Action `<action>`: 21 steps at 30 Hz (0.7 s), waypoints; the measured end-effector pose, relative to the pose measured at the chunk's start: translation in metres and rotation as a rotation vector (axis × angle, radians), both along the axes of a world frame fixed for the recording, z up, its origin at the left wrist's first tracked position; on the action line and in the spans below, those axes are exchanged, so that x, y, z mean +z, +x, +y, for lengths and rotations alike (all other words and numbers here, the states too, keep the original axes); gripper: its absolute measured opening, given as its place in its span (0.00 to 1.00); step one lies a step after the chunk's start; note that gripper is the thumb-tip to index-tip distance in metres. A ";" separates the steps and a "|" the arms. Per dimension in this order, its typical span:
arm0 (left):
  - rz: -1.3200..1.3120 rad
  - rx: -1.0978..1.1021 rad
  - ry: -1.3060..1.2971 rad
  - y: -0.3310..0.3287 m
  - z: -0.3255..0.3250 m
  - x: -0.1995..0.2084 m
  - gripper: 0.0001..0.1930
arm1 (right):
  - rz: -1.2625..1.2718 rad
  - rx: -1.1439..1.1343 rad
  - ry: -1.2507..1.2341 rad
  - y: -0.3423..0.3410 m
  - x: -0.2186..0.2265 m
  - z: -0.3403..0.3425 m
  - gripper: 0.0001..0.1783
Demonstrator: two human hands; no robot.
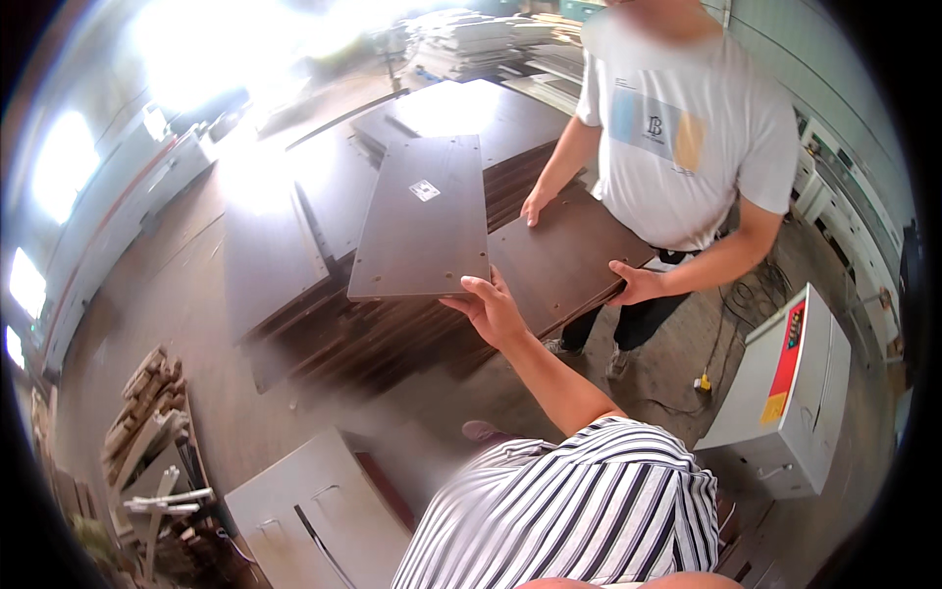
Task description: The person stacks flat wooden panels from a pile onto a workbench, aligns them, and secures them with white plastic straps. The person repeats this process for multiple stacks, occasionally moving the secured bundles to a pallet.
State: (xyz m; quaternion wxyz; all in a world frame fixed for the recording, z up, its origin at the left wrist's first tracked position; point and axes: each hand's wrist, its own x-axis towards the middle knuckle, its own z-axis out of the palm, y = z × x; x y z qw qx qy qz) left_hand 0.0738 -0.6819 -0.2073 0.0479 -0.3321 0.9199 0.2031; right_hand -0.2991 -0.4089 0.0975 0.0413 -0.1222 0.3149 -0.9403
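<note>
In my right hand (491, 309) is the near right corner of a dark brown board (420, 231) with small holes along its ends and a white label on it. My fingers are closed around that corner, and the board lies tilted over the stack. My left hand does not show. To the right, a co-worker in a white T-shirt (677, 137) holds a second brown board (569, 255) with both hands, close beside mine. Under and behind the two boards is a large stack of similar dark boards (265, 250).
Near my feet at the lower left stands a grey cabinet (304, 510). A grey machine box (775, 402) with a red panel is at right, with cables (721, 344) on the floor. Scrap wood (147, 422) is heaped at left; sheets (461, 44) are piled at the back.
</note>
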 end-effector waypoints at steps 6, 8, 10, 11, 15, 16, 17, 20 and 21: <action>-0.020 -0.078 -0.082 -0.009 -0.010 0.003 0.21 | -0.005 -0.195 -0.007 0.033 -0.011 0.053 0.22; -0.023 -0.093 -0.115 -0.011 -0.013 0.006 0.21 | -0.022 -0.253 -0.010 0.042 -0.016 0.067 0.21; -0.032 -0.113 -0.142 -0.013 -0.016 0.007 0.21 | -0.047 -0.297 -0.013 0.053 -0.022 0.081 0.21; -0.035 -0.122 -0.156 -0.013 -0.018 0.008 0.21 | -0.058 -0.315 -0.015 0.057 -0.024 0.088 0.20; -0.035 -0.163 -0.213 -0.020 -0.019 0.008 0.22 | -0.075 -0.436 -0.006 0.070 -0.037 0.122 0.18; -0.038 -0.172 -0.228 -0.021 -0.021 0.008 0.22 | -0.074 -0.462 -0.023 0.074 -0.039 0.129 0.17; -0.039 -0.182 -0.244 -0.023 -0.022 0.009 0.22 | -0.073 -0.488 -0.039 0.077 -0.040 0.136 0.17; -0.039 -0.205 -0.283 -0.026 -0.028 0.011 0.22 | -0.062 -0.562 -0.063 0.088 -0.036 0.154 0.16; -0.038 -0.213 -0.289 -0.028 -0.028 0.011 0.23 | -0.061 -0.588 -0.057 0.090 -0.033 0.162 0.16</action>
